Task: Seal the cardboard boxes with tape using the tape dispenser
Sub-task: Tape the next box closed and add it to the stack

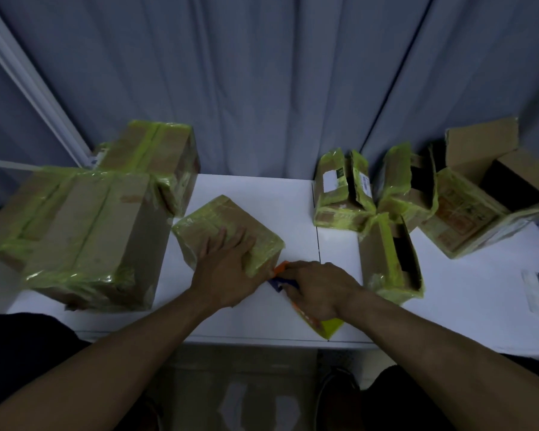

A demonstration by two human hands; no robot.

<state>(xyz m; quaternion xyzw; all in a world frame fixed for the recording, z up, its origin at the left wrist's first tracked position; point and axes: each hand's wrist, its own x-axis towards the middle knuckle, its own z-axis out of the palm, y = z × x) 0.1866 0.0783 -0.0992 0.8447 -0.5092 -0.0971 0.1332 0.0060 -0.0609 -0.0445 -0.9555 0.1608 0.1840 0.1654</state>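
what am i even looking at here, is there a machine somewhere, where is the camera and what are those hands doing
There is no machine here: these are a person's two bare hands. The single picture comes from a wide-angle camera worn on the person's head, looking forward and down, so the arms reach in from the bottom. On the white table lie cardboard boxes wrapped in yellow-green tape: large closed boxes on the left, open boxes on the right, and a small box in the middle. The left hand presses flat on the small box. The right hand holds the tape dispenser at that box's near corner, its grip curled around it. A grey curtain hangs behind.
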